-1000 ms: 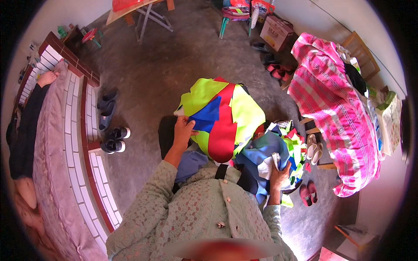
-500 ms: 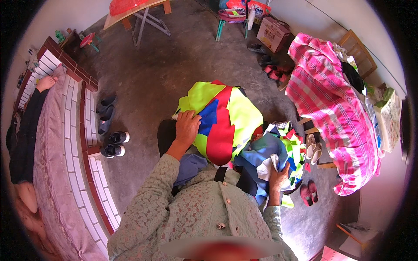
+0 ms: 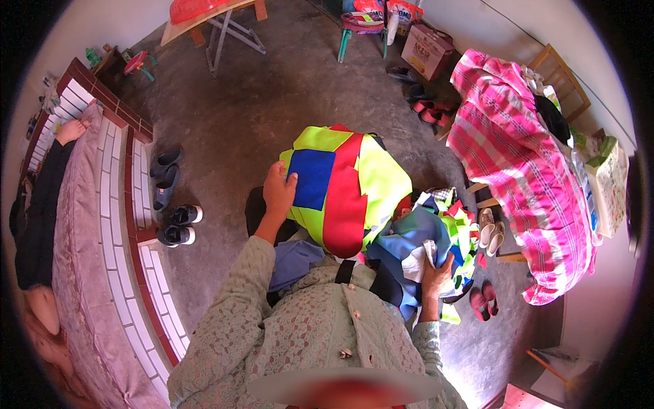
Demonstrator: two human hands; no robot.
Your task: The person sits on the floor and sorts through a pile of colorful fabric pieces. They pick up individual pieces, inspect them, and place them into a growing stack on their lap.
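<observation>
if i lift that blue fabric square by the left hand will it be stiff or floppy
The blue fabric square will likely be fairly floppy, as it looks like thin cloth. It is probably light, showing no visible bulk. It seems unlikely to roll, lying flat on the neon yellow fabric by the left hand.

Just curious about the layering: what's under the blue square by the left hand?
Yellow-green cloth shows above and below the blue square; a red strip runs along its right. What lies directly beneath is covered.
</observation>
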